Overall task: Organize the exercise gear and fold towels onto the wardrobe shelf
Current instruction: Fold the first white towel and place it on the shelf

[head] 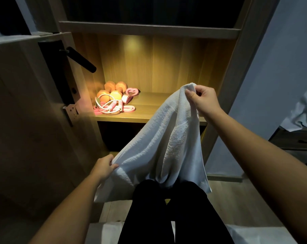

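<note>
Wardrobe of pale wood [149, 29] fills my feed, standing beyond both hands. Its one lit shelf [158, 104] is at about the height of the right hand and just behind it. Left of the left hand and above it I see a wooden door [26, 103] with a black lever handle [81, 59].

Between the two hands hangs the large white terry towel [166, 147], unfolded, in the air in front of the wardrobe and not on the shelf. It slopes from the raised right hand down to the lower left hand. Its loose middle drapes onto the black-trousered legs [166, 217] beneath the hands.

The right hand [204, 100] is up by the shelf's front edge, thumb and fingers pinched together on the towel's top corner. The left hand [103, 167] sits low and nearer the camera, fingers curled over the towel's side hem, gripping it.

Well to the left of the right hand, at the shelf's left end, the exercise gear lies in one heap. Orange hexagonal dumbbells [114, 89] are at the back, with a pink heart-shaped plastic grip [131, 91] to their right. A flat pink resistance band [129, 108] lies in front, and a pink-and-white skipping rope [108, 105] is coiled over the pile. I cannot tell for sure how many dumbbells there are.
</note>
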Motion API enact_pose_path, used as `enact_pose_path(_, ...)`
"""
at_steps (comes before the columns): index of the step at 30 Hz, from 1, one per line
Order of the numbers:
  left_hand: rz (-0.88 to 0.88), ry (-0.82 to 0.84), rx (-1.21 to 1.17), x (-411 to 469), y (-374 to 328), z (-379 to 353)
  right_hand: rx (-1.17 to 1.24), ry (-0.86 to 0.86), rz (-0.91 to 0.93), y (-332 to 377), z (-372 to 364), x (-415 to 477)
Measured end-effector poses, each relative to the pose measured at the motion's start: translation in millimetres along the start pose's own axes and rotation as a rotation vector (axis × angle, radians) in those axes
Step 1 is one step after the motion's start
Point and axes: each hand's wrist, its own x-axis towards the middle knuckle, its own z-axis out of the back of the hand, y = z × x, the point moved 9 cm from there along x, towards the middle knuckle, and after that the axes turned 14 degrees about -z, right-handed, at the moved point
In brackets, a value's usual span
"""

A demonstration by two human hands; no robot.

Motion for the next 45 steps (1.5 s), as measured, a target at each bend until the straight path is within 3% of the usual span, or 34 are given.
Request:
enact_pose_path(9,0.013,0.047,0.138,-7.7,9.8,9.9,-0.003,0.054,0.008,4.2,-6.2,-1.4)
enact_pose_path(13,0.012,0.002,0.082,6.3,-15.8,19.2,-0.04,0.144,0.035,9.6,-14.1,-7.6)
enact_pose_path(17,-0.208,-0.161,0.042,34.9,-92.9,44.9,-0.075,0.256,0.078,16.3,-24.9,-21.8)
enact_pose_path(25,-0.581,-0.302,-0.2,66.1,-247.9,77.1,-0.119,0.391,0.13,18.9,-33.8,-51.0)
enact_pose_path(28,-0.59,-0.188,-0.372,71.8,-277.0,72.0,-0.114,0.409,0.162,19.9,-33.5,-58.5)
enact_pose_path(33,-0.63,-0.058,-0.295,71.7,-292.8,62.1,-0.089,0.389,0.176,16.8,-27.4,-61.8)
enact_pose_path(40,-0.547,0.115,-0.307,69.1,-296.4,54.9,-0.114,0.389,0.143,5.1,-25.7,-62.8)
enact_pose_path(45,-0.624,0.063,-0.242,55.6,-306.8,59.9,-0.119,0.357,0.186,4.0,-24.2,-70.6)
